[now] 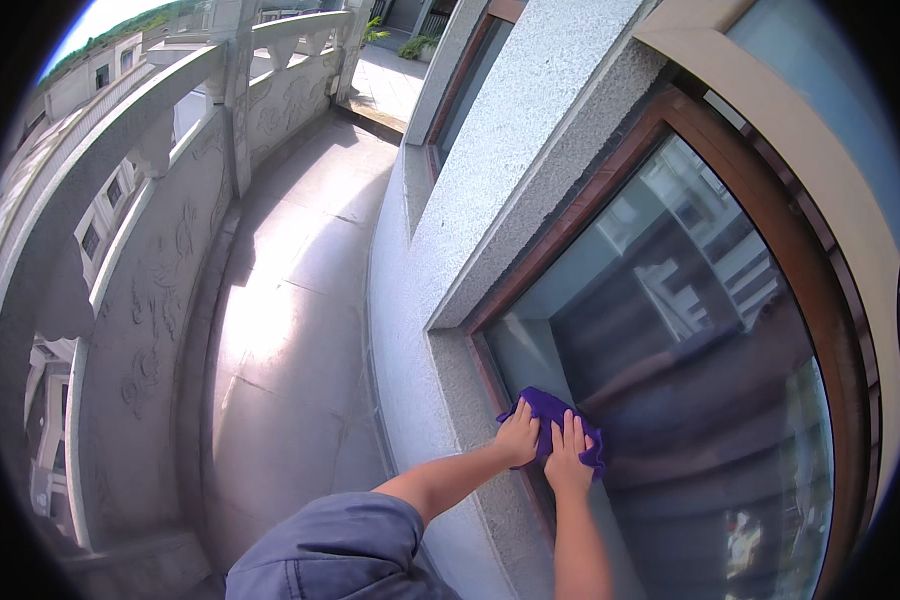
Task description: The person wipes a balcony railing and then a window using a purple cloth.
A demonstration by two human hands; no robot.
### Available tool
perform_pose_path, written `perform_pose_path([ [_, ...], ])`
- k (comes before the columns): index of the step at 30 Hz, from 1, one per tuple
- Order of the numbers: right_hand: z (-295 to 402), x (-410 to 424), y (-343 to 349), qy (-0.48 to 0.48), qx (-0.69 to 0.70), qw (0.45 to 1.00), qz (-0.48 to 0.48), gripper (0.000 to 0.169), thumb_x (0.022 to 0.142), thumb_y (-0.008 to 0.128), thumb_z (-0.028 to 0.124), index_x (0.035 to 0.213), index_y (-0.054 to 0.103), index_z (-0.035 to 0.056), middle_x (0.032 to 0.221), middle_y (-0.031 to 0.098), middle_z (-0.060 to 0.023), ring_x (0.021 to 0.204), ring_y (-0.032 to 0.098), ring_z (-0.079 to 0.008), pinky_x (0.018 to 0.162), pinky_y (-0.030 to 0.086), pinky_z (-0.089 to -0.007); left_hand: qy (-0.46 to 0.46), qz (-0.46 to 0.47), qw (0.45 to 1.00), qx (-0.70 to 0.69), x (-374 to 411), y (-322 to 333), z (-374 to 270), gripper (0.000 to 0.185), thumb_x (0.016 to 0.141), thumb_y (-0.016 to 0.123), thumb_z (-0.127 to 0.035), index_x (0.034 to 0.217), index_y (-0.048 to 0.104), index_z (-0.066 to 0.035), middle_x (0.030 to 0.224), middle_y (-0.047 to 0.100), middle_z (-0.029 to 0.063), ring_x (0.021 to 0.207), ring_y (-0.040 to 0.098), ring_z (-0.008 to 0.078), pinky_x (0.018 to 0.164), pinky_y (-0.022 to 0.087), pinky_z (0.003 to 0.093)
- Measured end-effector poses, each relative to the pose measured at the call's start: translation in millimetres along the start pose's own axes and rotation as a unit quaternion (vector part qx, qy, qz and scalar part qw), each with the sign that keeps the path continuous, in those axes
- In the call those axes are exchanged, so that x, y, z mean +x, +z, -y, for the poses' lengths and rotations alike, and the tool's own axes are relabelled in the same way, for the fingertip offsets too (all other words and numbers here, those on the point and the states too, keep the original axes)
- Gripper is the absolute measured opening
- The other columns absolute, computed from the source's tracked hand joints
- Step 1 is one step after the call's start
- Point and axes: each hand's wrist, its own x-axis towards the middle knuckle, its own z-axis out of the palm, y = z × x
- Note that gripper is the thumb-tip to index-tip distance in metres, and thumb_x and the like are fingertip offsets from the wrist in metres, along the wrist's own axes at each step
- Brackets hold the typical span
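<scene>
A purple cloth (551, 411) lies bunched against the lower left part of a window pane (645, 315), close to its reddish-brown frame (529, 262). My left hand (517, 436) presses on the cloth's left part, near the frame. Just to its right, my right hand (570, 457) rests on the cloth with fingers spread and pointing up the glass. The palms' undersides are hidden. Dark curtain-like folds and reflections show in the glass.
A rough stone window sill (457, 390) borders the frame. Left of the pale wall (510, 112) runs a tiled balcony floor (292, 360), bounded by a carved stone balustrade (165, 300). Another window (469, 90) stands farther along the wall.
</scene>
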Motion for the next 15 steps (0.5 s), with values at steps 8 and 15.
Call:
perform_pose_path([
  [8, -31, -236, -9, 0.051, 0.073, 0.993, 0.073, 0.057, 0.07, 0.055, 0.013, 0.126, 0.05, 0.0125, 0.141, 0.037, -0.0067, 0.13, 0.033, -0.0201, 0.099, 0.03, -0.0368, 0.106, 0.188, 0.976, 0.032, -111, 70, -105, 0.057, 0.071, 0.061, -0.031, 0.118, 0.049, 0.0, 0.132, 0.034, 0.0265, 0.129, 0.025, 0.0427, 0.094, 0.036, 0.0498],
  [15, -13, -409, -46, 0.318, 0.13, 0.925, 0.161, 0.067, 0.068, 0.063, 0.018, 0.13, 0.041, 0.0053, 0.142, 0.032, -0.0118, 0.13, 0.032, -0.0268, 0.101, 0.031, -0.0387, 0.225, 0.272, 0.936, 0.015, -213, 152, -229, 0.054, 0.074, 0.059, -0.028, 0.12, 0.043, -0.004, 0.131, 0.034, 0.0236, 0.129, 0.024, 0.0443, 0.095, 0.037, 0.0499],
])
